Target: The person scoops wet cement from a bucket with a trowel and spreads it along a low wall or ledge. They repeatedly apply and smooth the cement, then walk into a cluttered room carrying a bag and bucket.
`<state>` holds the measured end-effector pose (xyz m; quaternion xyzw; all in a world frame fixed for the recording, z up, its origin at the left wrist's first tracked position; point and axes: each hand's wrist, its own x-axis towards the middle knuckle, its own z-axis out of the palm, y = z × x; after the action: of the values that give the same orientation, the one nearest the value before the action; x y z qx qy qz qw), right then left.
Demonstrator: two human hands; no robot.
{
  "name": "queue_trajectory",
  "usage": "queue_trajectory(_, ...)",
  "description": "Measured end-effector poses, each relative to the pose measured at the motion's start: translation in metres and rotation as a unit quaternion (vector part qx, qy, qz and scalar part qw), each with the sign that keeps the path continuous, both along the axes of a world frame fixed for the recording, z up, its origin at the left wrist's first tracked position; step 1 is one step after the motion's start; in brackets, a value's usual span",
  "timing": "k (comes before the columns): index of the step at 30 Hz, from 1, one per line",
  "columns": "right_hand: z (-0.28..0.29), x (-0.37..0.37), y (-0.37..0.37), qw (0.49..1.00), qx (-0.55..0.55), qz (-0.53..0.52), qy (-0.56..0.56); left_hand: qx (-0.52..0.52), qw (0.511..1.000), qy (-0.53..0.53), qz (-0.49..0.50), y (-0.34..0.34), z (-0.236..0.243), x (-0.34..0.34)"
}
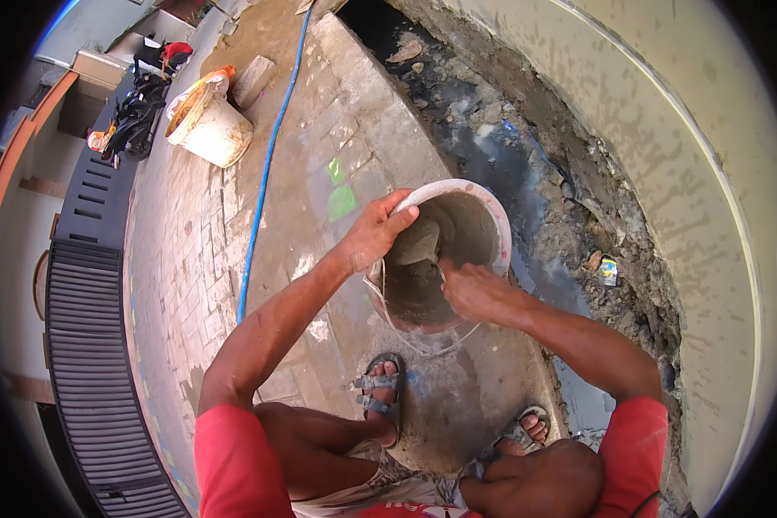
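Observation:
A pale bucket (502, 226) with a grey-smeared inside is tilted over the paved edge in front of my feet. My left hand (380, 228) is closed on its rim at the left, thumb over the lip. Wet grey mortar (436, 298) lies in the bottom and clings to the walls. Reaching into the mouth from the right, my right hand (475, 292) is in a fist around the handle of a trowel (418, 243), whose blade is coated with mortar. The handle itself is mostly hidden by my fingers. A thin cord handle (391, 318) hangs loose along the bucket's near side.
To the right runs an open ditch (492, 160) with dark water and rubble, below a pale wall (708, 173). A blue hose (272, 155) crosses the paving at left. Beyond it stand a dirty white bucket (211, 129), a block (254, 81) and a parked motorcycle (138, 116).

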<state>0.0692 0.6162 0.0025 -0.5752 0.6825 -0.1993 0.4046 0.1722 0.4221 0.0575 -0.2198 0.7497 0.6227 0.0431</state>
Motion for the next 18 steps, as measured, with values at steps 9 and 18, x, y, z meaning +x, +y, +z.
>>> queue_trajectory(9, 0.018, -0.025, 0.017, 0.971, 0.081, -0.137, -0.18, 0.148, 0.986, 0.027, 0.068, -0.004, 0.001, 0.009)
queue_trajectory(18, -0.001, 0.039, -0.008, 0.998, 0.004, 0.022, 0.051, 0.074, 0.997, 0.01, 0.02, -0.002, -0.004, 0.001)
